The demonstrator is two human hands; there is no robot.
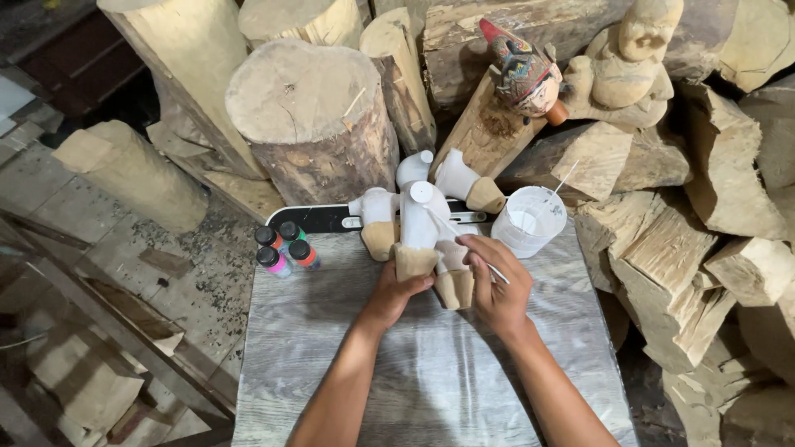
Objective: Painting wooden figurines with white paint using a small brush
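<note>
A: Surface first. What is the work resting on?

B: A grey wood-grain board (431, 364), laid flat. Beyond its left edge, a dusty stone floor (99, 240) scattered with wood offcuts. Behind and to the right, stacked logs and split blocks; the largest bark-covered log (310, 120) stands upright just behind the board.

A: Left hand?

B: Left hand (396, 291) is closed round the bare wooden base of a carved wooden piece (418, 228), fingers clamped on it. The piece stands upright at the far middle of the board, its upper part painted white, its base unpainted.

A: Right hand?

B: Right hand (495, 285) pinches a thin paintbrush (464, 240), fingers together on the handle. The tip end lies against the white part of the held piece. Bristles are too small to make out.

A: Neighbouring objects?

B: Four more half-painted pieces of the same kind cluster around the held one, touching or just beside it. A white plastic cup of white paint (528, 219) sits near the right hand, a stick leaning in it. Four small paint bottles (283, 247) with black caps stand at the board's far left corner. A black flat tool (319, 218) lies along the far edge, partly hidden.

A: Background?

B: A painted puppet head (523, 74) and an unpainted carved figure (625, 70) rest on the log pile.
</note>
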